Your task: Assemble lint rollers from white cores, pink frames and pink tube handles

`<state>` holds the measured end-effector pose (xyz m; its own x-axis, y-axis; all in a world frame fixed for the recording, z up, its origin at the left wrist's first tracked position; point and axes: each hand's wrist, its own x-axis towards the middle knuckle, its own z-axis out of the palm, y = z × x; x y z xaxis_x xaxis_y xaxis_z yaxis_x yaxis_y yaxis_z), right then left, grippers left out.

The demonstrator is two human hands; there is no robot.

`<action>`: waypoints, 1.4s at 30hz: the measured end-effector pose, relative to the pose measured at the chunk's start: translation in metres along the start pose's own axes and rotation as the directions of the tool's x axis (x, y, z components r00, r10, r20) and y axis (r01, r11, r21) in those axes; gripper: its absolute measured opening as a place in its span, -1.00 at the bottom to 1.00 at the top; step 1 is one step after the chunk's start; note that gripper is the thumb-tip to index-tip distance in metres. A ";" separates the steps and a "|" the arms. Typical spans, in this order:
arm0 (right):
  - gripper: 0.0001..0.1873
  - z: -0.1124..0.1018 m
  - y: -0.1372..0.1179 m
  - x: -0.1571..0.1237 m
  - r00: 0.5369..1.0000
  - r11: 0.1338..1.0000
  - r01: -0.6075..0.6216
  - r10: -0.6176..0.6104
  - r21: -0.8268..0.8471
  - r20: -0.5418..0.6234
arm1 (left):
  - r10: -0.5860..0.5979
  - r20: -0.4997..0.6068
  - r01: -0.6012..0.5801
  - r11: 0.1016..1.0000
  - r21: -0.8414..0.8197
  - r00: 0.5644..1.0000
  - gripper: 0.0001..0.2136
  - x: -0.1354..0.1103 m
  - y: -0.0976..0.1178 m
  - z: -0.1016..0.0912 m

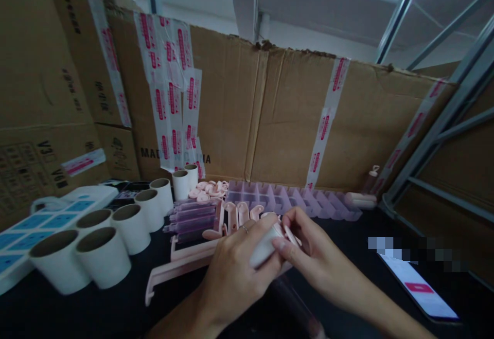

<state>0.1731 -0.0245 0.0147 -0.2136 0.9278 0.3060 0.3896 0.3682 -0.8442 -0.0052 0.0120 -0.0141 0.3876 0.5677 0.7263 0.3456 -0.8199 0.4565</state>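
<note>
My left hand (241, 272) is wrapped round a white roll (262, 250), held tilted above the black table. At the roll's upper right end my right hand (318, 249) pinches a small pale pink disc-like piece (292, 235) between thumb and fingers. Whether the disc is joined to the roll, I cannot tell. Behind my left hand lie long pale pink plastic bars (181, 264), several pink handle-like pieces (232, 218) and translucent purple parts (195, 218). Under my wrists a dark translucent tube (297, 303) is partly hidden.
Several white rolls with brown cores (104, 256) stand at left, beside a white power strip (57, 218) with blue sections. A purple divided tray (289, 200) and small pink pieces (208, 191) line the cardboard wall (231, 107). A phone (420, 287) lies at right.
</note>
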 end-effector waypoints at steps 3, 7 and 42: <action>-0.76 0.002 0.000 0.002 1.000 1.000 -0.021 0.021 0.009 -0.001 | -0.004 -0.005 0.004 1.000 -0.018 1.000 -0.61 -0.002 -0.001 0.002; -0.77 0.006 -0.004 0.003 0.999 0.999 -0.033 0.032 -0.008 -0.039 | -0.035 -0.002 0.035 0.999 0.002 0.999 -0.57 -0.002 -0.004 0.003; -0.70 0.027 0.032 0.018 0.959 0.988 -0.016 0.059 0.154 -0.276 | -0.673 0.071 0.479 0.444 -0.758 0.736 -0.65 0.018 -0.014 0.002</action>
<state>0.1574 0.0020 -0.0184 0.0649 0.9287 0.3650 0.2501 0.3390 -0.9069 -0.0015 0.0334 -0.0084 0.1131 0.9750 0.1910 -0.3087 -0.1483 0.9395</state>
